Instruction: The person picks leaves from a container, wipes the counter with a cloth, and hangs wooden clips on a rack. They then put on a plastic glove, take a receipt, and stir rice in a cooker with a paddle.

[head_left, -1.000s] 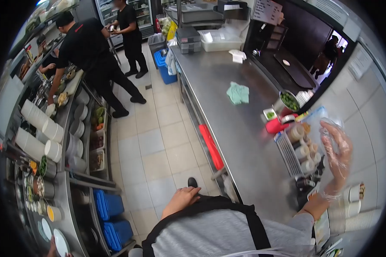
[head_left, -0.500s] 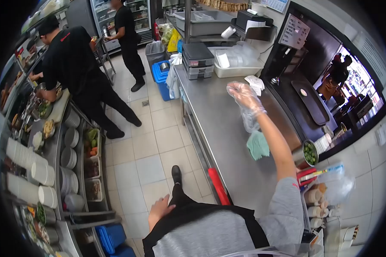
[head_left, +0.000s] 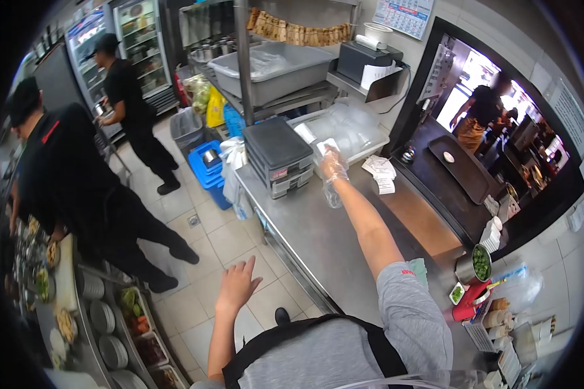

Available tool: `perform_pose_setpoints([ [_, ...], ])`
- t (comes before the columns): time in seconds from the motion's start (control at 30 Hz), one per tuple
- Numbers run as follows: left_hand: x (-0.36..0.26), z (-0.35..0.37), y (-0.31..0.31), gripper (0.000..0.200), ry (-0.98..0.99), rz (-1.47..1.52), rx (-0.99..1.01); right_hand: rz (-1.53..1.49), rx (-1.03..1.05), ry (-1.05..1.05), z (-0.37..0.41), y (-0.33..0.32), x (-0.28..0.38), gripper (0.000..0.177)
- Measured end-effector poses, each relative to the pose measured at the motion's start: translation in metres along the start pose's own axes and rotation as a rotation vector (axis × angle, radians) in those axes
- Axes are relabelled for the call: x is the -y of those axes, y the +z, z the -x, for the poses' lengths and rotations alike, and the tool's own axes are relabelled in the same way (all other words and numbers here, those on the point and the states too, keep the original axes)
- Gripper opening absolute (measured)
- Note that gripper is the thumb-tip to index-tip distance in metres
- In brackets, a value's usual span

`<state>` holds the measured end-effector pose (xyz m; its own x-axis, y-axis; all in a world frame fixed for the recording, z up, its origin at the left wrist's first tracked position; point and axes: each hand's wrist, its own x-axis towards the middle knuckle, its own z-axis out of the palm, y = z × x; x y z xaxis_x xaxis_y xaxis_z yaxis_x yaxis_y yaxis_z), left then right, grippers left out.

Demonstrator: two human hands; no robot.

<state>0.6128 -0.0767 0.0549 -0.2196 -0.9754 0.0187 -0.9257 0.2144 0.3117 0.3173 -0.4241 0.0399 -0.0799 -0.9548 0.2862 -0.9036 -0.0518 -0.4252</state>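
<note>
My right hand [head_left: 333, 167], in a clear plastic glove, reaches across the steel counter to the near corner of a white tray [head_left: 370, 150]. Its fingers are closed at a white piece that looks like folded paper [head_left: 327, 145]. Inside the tray lie clear plastic bags or wraps [head_left: 353, 123]. A stacked dark drawer box [head_left: 278, 152] stands just left of that hand. Bare and raised over the floor, my left hand [head_left: 237, 284] holds nothing, its fingers apart. Printed paper slips [head_left: 379, 173] lie on the counter right of the tray.
Two people in black [head_left: 78, 188] [head_left: 128, 107] stand at the left, one bent over a food counter. A pass window holds a dark oval tray [head_left: 457, 170]. A pot of chopped greens [head_left: 479, 262] is at the right. A blue bin [head_left: 209, 172] stands beyond the steel counter [head_left: 292, 233].
My right hand has moved forward and left to the white tray. My left hand has lifted away from my leg. The view has shifted closer to the counter's far end.
</note>
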Motion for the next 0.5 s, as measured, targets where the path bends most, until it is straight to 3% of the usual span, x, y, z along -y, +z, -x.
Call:
perform_pose_setpoints([
  [0.03, 0.001, -0.018, -0.012, 0.062, 0.048, 0.100, 0.013, 0.084, -0.108, -0.087, -0.001, 0.002, -0.006, 0.048],
  [0.1, -0.002, -0.052, -0.031, 0.067, 0.135, 0.304, 0.039, 0.106, -0.118, -0.153, -0.015, -0.009, -0.019, 0.045],
  [0.17, -0.008, -0.084, -0.027, 0.077, 0.217, 0.617, -0.176, 0.048, -0.073, -0.190, -0.014, -0.045, -0.002, 0.041],
  [0.2, -0.013, -0.099, -0.026, 0.083, 0.251, 0.775, -0.286, 0.040, 0.104, -0.242, -0.006, -0.075, 0.017, 0.042],
  [0.27, -0.027, -0.128, -0.030, 0.091, 0.292, 0.783, -0.419, 0.021, 0.466, -0.339, 0.020, -0.126, 0.052, 0.043],
  [0.33, -0.041, -0.147, -0.030, 0.096, 0.338, 0.923, -0.432, -0.370, 0.779, -0.312, 0.049, -0.147, 0.073, 0.049],
  [0.4, -0.053, -0.161, -0.027, 0.097, 0.398, 1.186, -0.325, -0.561, 0.947, -0.293, 0.072, -0.158, 0.093, 0.057],
  [0.5, -0.062, -0.172, -0.017, 0.088, 0.353, 1.526, -0.233, -0.508, 1.039, -0.390, 0.066, -0.165, 0.108, 0.058],
])
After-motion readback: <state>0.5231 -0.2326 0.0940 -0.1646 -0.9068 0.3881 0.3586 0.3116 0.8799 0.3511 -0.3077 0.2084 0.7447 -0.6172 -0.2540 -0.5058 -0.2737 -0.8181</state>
